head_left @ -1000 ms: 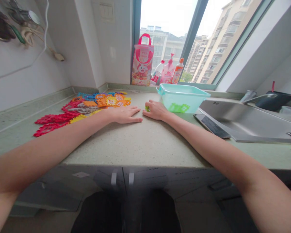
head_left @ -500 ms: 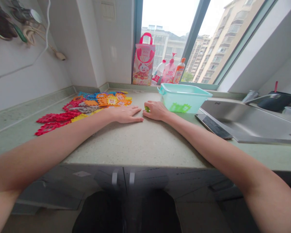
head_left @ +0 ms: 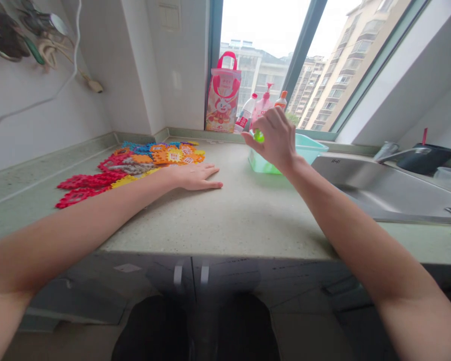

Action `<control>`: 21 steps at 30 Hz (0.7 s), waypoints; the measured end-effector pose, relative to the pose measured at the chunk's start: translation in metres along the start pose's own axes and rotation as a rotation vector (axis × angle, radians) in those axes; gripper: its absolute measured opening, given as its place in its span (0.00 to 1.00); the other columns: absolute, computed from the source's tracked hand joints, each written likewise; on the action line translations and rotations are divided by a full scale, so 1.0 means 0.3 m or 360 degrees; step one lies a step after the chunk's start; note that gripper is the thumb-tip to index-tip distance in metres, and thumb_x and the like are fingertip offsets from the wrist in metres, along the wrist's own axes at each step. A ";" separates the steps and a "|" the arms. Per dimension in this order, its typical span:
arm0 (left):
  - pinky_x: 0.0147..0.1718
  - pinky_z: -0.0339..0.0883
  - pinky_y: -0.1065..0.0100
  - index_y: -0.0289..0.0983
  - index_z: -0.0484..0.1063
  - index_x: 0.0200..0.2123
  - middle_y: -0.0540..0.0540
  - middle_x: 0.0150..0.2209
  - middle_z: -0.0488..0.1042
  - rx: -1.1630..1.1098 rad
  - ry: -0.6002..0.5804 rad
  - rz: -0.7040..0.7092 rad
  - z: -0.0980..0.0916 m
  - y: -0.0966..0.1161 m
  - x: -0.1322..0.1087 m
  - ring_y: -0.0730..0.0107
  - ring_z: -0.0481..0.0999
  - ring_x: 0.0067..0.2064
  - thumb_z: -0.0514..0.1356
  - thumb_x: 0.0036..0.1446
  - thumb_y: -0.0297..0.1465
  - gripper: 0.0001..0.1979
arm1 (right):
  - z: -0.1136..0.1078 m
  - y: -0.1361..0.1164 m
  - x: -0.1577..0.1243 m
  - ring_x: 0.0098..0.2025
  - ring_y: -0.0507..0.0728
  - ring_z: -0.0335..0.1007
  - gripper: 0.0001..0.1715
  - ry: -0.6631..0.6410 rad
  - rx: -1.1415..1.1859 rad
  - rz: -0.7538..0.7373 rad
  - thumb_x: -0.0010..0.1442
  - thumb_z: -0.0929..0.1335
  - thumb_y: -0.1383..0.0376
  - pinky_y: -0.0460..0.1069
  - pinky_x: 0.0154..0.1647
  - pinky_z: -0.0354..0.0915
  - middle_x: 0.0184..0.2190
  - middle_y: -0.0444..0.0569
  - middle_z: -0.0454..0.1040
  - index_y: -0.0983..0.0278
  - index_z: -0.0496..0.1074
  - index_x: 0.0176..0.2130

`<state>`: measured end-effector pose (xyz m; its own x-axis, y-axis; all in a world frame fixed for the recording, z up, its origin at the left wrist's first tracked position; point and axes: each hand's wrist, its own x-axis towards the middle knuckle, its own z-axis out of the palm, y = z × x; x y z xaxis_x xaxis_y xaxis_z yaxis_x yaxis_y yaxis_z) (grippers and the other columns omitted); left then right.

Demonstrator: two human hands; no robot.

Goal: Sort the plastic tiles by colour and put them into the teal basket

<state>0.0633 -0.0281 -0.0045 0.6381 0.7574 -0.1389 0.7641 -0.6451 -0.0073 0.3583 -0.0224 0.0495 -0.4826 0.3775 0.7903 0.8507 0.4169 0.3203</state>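
My right hand [head_left: 276, 136] is raised over the near left side of a pale turquoise plastic tub [head_left: 311, 144]. Its fingers are closed on a small bright green toy piece [head_left: 258, 135], mostly hidden by the hand. More green shows faintly through the tub wall below. On the counter, my left hand [head_left: 196, 177] lies flat with fingers stretched out, holding nothing. Beside it on the left spreads a pile of interlocking plastic pieces: orange ones [head_left: 160, 156] nearest the hand, red ones [head_left: 84, 186] farther left, with blue, grey and yellow among them.
A stainless sink [head_left: 355, 183] lies right of the tub, with a faucet [head_left: 402, 152] behind it. On the windowsill stand a pink bag [head_left: 222, 108], a white bottle [head_left: 246, 114] and a pink pump bottle [head_left: 263, 106]. The counter [head_left: 210, 225] ends at a front edge near me.
My right hand has lifted off the counter with the green piece and moved right and up over the tub. My left hand stays in place.
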 end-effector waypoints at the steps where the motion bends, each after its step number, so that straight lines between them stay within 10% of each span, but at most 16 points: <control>1: 0.81 0.44 0.53 0.34 0.50 0.84 0.37 0.84 0.46 0.0000 -0.0007 -0.0002 -0.002 0.002 -0.001 0.48 0.49 0.84 0.40 0.68 0.72 0.59 | -0.005 0.042 0.000 0.58 0.73 0.71 0.33 0.0072 -0.0028 0.0091 0.80 0.56 0.40 0.66 0.54 0.70 0.49 0.59 0.76 0.57 0.78 0.53; 9: 0.81 0.45 0.53 0.35 0.51 0.84 0.38 0.84 0.47 -0.0013 0.0007 0.0005 -0.002 0.002 -0.004 0.48 0.49 0.84 0.40 0.68 0.71 0.58 | 0.072 0.254 -0.054 0.60 0.76 0.68 0.39 0.0316 -0.0042 0.0487 0.78 0.55 0.35 0.72 0.59 0.68 0.54 0.62 0.72 0.58 0.76 0.58; 21: 0.81 0.45 0.52 0.39 0.51 0.84 0.40 0.84 0.47 -0.0056 0.0007 -0.0017 -0.010 0.015 -0.013 0.46 0.49 0.84 0.42 0.68 0.71 0.56 | 0.082 0.216 -0.085 0.55 0.74 0.72 0.35 -0.0015 -0.0142 0.0610 0.80 0.56 0.42 0.68 0.53 0.71 0.52 0.63 0.74 0.60 0.75 0.62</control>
<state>0.0644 -0.0337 -0.0011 0.6303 0.7646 -0.1345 0.7736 -0.6331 0.0263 0.4206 0.0155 0.0373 -0.1277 0.4995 0.8568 0.9842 0.1706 0.0472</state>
